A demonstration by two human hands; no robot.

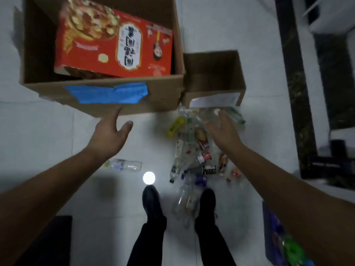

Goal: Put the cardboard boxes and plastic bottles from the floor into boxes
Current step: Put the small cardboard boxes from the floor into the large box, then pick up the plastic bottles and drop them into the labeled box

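Note:
A large brown box (pixel 165 96) with blue tape on its front stands on the white floor at upper left; a red printed cardboard box (pixel 115 43) lies inside it. A smaller, empty brown box (pixel 213 73) stands against its right side. A heap of clear plastic bottles (pixel 192 150) lies on the floor in front of the small box. One bottle (pixel 124 165) lies apart to the left. My left hand (pixel 110 134) is open just below the large box's front wall. My right hand (pixel 223 131) is open above the heap, holding nothing.
My two black shoes (pixel 151 202) stand at the bottom centre, with a bottle (pixel 185 200) between them. A dark marble strip (pixel 294 83) runs along the right. A dark object (pixel 48 240) sits at lower left. Blue and green packaging (pixel 278 239) lies at lower right.

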